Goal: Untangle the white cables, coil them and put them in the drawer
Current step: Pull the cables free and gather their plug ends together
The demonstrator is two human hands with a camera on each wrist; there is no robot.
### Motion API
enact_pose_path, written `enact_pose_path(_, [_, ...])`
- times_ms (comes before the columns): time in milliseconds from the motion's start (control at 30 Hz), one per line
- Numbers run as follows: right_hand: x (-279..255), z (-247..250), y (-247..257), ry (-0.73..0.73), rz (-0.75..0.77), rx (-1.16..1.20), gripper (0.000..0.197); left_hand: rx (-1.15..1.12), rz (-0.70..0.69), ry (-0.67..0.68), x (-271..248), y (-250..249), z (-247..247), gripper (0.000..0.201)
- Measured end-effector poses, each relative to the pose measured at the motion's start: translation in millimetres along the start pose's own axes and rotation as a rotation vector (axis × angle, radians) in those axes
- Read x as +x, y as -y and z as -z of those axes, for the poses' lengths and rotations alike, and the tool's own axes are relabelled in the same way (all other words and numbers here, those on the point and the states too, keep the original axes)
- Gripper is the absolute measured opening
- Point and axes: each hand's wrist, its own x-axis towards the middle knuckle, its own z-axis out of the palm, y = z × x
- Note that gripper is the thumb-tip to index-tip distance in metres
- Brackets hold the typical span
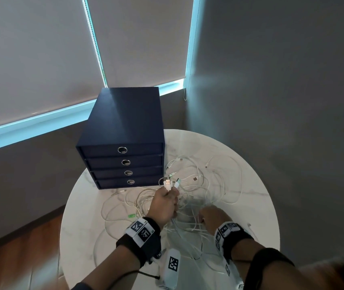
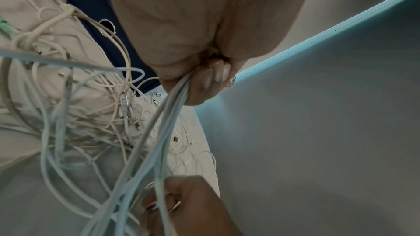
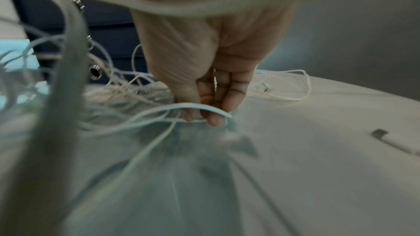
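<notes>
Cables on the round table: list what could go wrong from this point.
1. The left hand grips several plug ends at once while the right hand picks at strands; pulling now may tighten the tangle of white cables rather than free it.
2. Loops lie close to the table edge, so a tug could drag them off.
3. All four drawers of the blue drawer box are closed, and both hands are busy.

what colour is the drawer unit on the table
Dark navy blue drawer unit, with silver ring pulls; clearest in the head view.
</notes>
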Motion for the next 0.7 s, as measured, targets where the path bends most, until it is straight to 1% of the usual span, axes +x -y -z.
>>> enact_pose_path(67, [9, 13, -7, -0.074, -0.038, 0.188, 0.017, 0.001, 0.006, -0.008, 3, 1, 2, 0.028])
enact_pose_path(133, [18, 43, -12, -0.192, -0.056, 0.345, 0.014, 0.005, 0.016, -0.018, 6, 1, 4, 0.024])
enact_pose_path(267, [23, 123, -5, -0.521, -0.001, 0.6, 0.009, -0.028, 0.003, -0.028, 7, -3, 2, 0.022])
enact_pose_path(333, [20, 162, 6, -0.663, 0.028, 0.859, 0.009, -0.048, -0.026, -0.046, 5, -5, -1, 0.025])
enact_pose_path(400, [10, 194, 22, -0.732, 0.104, 1.172, 0.011, -0.057, -0.06, -0.071, 6, -5, -3, 0.025])
enact_pose_path(467, [-1, 210, 40, -0.711, 0.216, 1.388, 0.013, -0.059, -0.081, -0.098, 9, -5, -5, 0.026])
enact_pose_path(500, [-5, 211, 48, -0.671, 0.264, 1.442, 0.016, -0.067, -0.094, -0.111, 11, -4, -5, 0.027])
enact_pose_path(533, [-9, 209, 54, -0.622, 0.301, 1.448, 0.017, -0.076, -0.109, -0.118, 14, -4, -6, 0.027])
enact_pose_path(600, [-13, 194, 64, -0.519, 0.332, 1.38, 0.016, -0.084, -0.137, -0.116, 18, -5, -5, 0.026])
enact_pose_path(700, [-12, 160, 71, -0.402, 0.274, 1.297, 0.024, -0.087, -0.193, -0.102, 19, -9, -5, 0.022])
